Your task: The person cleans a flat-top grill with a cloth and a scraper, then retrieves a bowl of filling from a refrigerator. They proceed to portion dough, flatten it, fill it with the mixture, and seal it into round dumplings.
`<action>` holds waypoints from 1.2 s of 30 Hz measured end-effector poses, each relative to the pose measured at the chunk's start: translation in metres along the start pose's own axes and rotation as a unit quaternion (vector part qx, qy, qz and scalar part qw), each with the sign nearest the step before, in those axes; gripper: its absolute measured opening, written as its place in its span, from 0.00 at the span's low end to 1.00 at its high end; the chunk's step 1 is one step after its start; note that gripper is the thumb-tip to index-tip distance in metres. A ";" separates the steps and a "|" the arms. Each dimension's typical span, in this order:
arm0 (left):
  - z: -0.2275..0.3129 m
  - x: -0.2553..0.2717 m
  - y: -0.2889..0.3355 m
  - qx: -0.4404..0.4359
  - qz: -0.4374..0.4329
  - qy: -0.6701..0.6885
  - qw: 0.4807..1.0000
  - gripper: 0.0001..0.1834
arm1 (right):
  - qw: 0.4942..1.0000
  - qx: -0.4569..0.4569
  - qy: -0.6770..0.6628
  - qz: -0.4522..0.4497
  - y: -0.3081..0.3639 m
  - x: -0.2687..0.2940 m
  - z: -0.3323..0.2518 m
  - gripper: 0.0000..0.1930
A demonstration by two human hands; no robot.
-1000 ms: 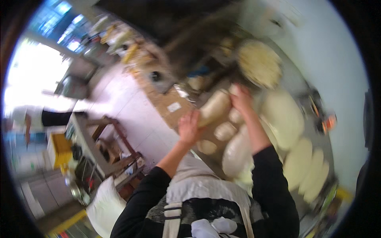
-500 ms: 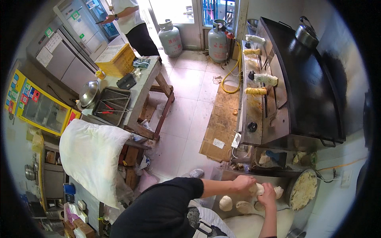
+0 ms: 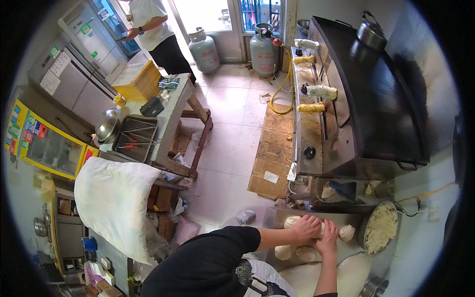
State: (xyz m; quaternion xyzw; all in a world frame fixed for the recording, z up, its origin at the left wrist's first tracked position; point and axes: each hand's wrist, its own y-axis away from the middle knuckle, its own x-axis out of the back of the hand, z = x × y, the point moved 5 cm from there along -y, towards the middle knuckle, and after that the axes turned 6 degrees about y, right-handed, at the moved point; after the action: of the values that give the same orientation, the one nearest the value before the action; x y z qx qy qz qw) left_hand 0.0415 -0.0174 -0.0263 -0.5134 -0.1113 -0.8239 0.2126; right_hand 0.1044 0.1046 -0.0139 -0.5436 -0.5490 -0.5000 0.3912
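My left hand (image 3: 307,226) and my right hand (image 3: 327,238) are close together over the metal worktop (image 3: 273,221), fingers curled round a piece of dough (image 3: 321,229) that they mostly hide. Beside the left hand lies a rounded dough ball (image 3: 291,221). Nearer to me are another ball (image 3: 283,253) and a flatter dough piece (image 3: 308,254), partly under my wrists. One more dough ball (image 3: 347,232) sits right of my right hand. A large smooth slab of dough (image 3: 346,273) spreads along the near side.
A round pan of pale, crumbly filling (image 3: 382,228) stands at the right. Beyond the worktop is a black griddle (image 3: 381,109) with a kettle (image 3: 371,36). Across the floor, a table (image 3: 170,116) holds a tray and a yellow box (image 3: 136,81); a person (image 3: 157,29) stands behind it.
My hands have drawn closer together round the dough, the right one moving left. A dough ball now shows beside my left hand. The whole view has shifted slightly.
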 end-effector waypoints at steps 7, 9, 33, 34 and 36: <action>0.020 0.027 -0.020 0.015 -0.015 0.050 0.999 0.19 | 0.985 -0.087 -0.140 0.039 0.004 0.006 0.021 0.38; 0.014 0.033 -0.023 0.078 -0.054 0.167 0.981 0.24 | 0.982 -0.089 -0.160 0.038 0.005 0.018 0.019 0.33; 0.019 0.057 -0.006 -0.086 0.061 0.252 0.962 0.21 | 0.987 0.086 0.115 0.076 0.022 0.108 -0.087 0.31; 0.021 0.058 -0.007 -0.104 -0.009 0.169 0.980 0.23 | 0.966 0.139 0.163 0.144 0.019 0.107 -0.097 0.29; 0.016 0.049 -0.005 -0.040 -0.233 0.184 0.954 0.25 | 0.980 0.038 0.155 0.116 0.015 0.090 -0.092 0.31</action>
State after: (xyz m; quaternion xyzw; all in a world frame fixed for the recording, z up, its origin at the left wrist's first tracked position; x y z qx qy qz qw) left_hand 0.0331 -0.0184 0.0250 -0.3205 -0.1532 -0.9347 0.0111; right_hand 0.0994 0.0319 0.0935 -0.5036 -0.4338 -0.5083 0.5475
